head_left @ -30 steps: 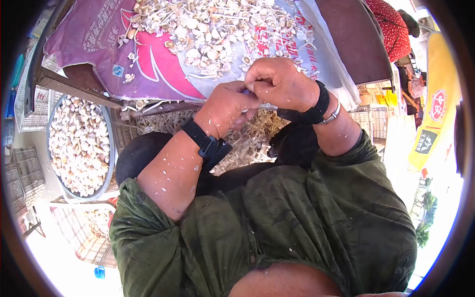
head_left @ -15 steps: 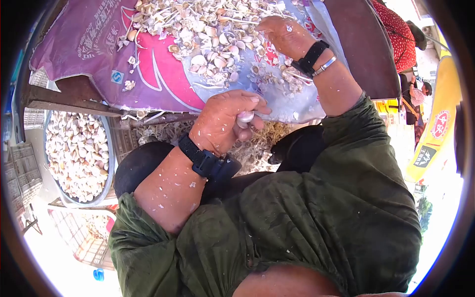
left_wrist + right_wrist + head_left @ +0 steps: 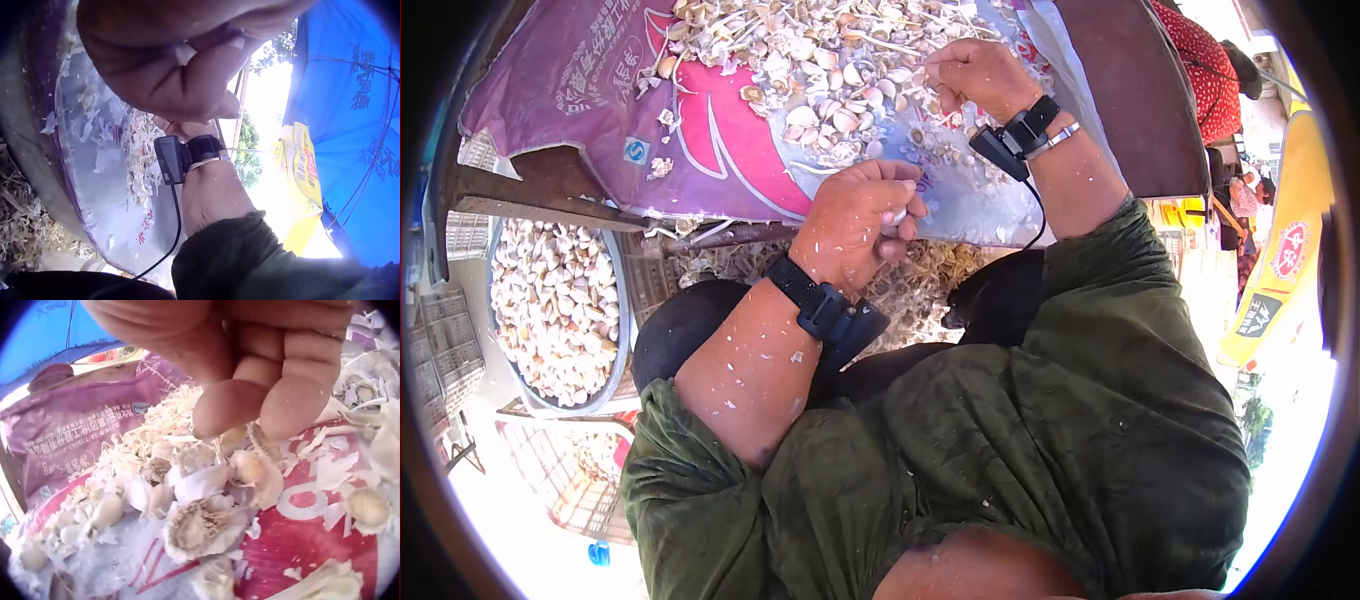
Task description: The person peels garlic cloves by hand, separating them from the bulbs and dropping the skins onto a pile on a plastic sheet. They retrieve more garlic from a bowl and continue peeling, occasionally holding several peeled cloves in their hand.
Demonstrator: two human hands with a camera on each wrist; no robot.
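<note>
My left hand (image 3: 850, 220) is at the near edge of the sacking, fingers curled round a garlic clove (image 3: 897, 215). Only a small whitish part of it shows between the fingers; the rest is hidden. In the left wrist view, the curled fingers (image 3: 209, 81) fill the top. Over the right part of the garlic pile (image 3: 830, 75) is my right hand (image 3: 988, 82), its fingers bent downward. The right wrist view has its fingertips (image 3: 228, 409) right at the loose cloves and skins, near a cut root end (image 3: 203, 528). Whether they pinch anything I cannot tell.
A purple and pink printed sack (image 3: 730, 150) covers the table. A round tub (image 3: 626, 300) full of garlic cloves stands at left, with a plastic crate (image 3: 550, 470) below it. Peelings (image 3: 920, 290) lie beneath the table edge. A person in red dotted clothing (image 3: 1200, 80) is at upper right.
My hands were together at the table edge a second ago. The right hand has since moved forward to the pile and turned there; the left stayed near the edge, curling more closely round the clove.
</note>
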